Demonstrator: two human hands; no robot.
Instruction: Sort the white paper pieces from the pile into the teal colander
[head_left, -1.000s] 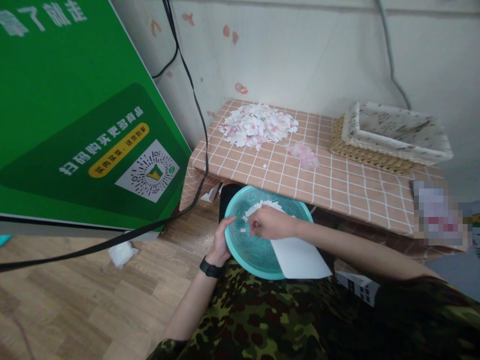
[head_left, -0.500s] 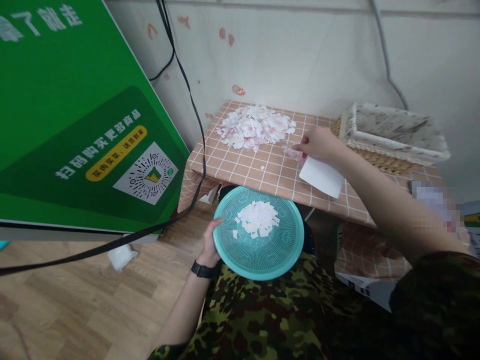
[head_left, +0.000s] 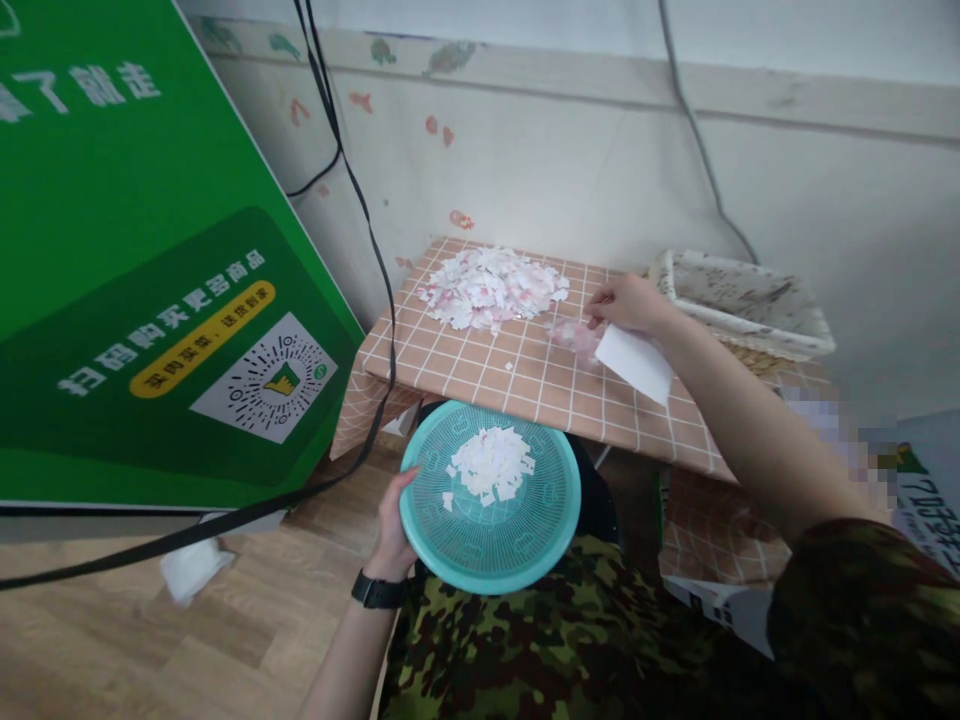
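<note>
My left hand [head_left: 395,525] grips the left rim of a round turquoise plastic strainer basket [head_left: 487,560], thumb over the edge. Inside the basket lies a small heap of white paper scraps [head_left: 495,463]. On the table, my right hand [head_left: 626,303] is closed with its fingertips together, just above some pinkish scraps [head_left: 574,340]. Anything between those fingers is too small to make out. A white sheet of paper [head_left: 636,365] shows beneath the right hand and wrist; whether it is held cannot be told. Farther left sits a large pile of white and pink paper scraps [head_left: 495,287].
A brown checked cloth covers the table [head_left: 450,360] against the wall. A cloth-lined wicker basket [head_left: 750,335] stands at the back right. On the left rises a green printed panel [head_left: 172,300], with a black cable [head_left: 379,270] hanging past it. White crumpled stuff [head_left: 196,568] lies on the floor.
The view has tilted up and shifted right. My right hand has drawn slightly away from the pinkish scraps, which show more now. My left hand still holds the basket.
</note>
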